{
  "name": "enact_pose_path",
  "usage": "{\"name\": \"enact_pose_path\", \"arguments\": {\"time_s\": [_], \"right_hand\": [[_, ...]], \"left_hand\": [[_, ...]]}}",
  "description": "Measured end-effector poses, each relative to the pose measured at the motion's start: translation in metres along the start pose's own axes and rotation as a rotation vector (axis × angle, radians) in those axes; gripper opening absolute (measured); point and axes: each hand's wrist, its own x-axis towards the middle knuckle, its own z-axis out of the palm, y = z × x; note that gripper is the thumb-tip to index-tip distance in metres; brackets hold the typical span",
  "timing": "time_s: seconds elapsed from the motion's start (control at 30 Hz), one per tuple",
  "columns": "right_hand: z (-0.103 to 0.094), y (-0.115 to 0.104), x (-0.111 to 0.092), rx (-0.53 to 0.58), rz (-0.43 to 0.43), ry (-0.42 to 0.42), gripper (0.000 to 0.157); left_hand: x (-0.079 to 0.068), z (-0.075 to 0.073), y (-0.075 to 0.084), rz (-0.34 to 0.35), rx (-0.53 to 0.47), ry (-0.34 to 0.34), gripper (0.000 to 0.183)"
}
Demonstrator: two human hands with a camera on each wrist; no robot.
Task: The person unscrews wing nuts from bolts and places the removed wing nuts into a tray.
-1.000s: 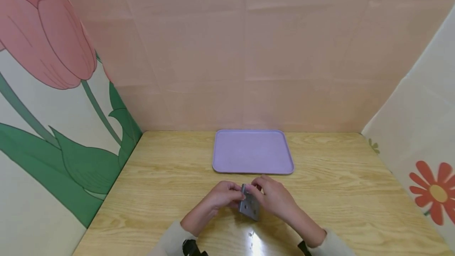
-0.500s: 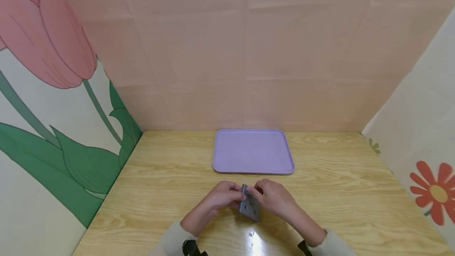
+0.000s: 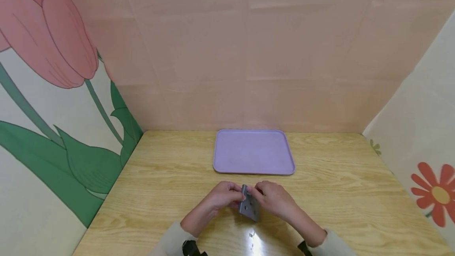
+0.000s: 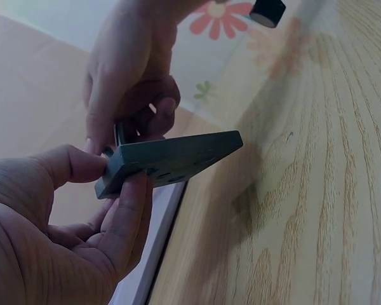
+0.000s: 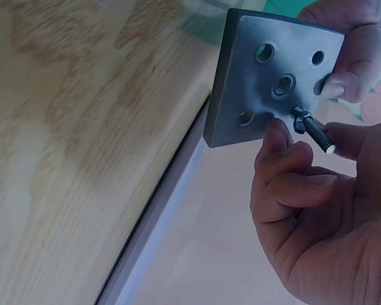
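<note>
A square grey metal plate (image 5: 276, 70) with several round holes and a threaded centre hole is held up over the table, tilted. My left hand (image 3: 224, 196) pinches it by one edge, thumb on one side and fingers on the other, as the left wrist view (image 4: 70, 222) shows. From one corner hole sticks a threaded bolt (image 5: 320, 136) with a nut (image 5: 299, 119) at the plate's face. My right hand (image 3: 275, 198) has its thumb and curled fingertips around this bolt, one fingertip against the plate. The bolt's other end is hidden.
A lilac tray (image 3: 254, 171) lies flat on the wooden table (image 3: 170, 169) just beyond the hands. A pinkish cloth wall (image 3: 249, 70) stands behind the table. Flower-print panels (image 3: 81, 117) close off the sides.
My right hand's fingers have drawn back slightly and curled closer to the bolt. The left hand and the plate stay in place.
</note>
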Motion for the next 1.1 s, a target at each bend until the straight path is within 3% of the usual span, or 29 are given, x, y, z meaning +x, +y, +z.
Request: {"name": "enact_pose_path", "arguments": {"time_s": [0.47, 0.73, 1.1], "right_hand": [[-0.0034, -0.0036, -0.0046, 0.009, 0.010, -0.027, 0.031], [-0.0047, -0.0046, -0.0056, -0.034, -0.067, 0.027, 0.018], [-0.0024, -0.0048, -0.0065, -0.061, -0.137, 0.110, 0.018]], "left_hand": [[-0.0023, 0.0008, -0.0011, 0.010, 0.012, 0.010, 0.023], [-0.0023, 0.0019, -0.0010, 0.006, 0.022, 0.018, 0.022], [-0.0035, 0.0027, 0.0006, 0.010, 0.023, 0.022, 0.023]]}}
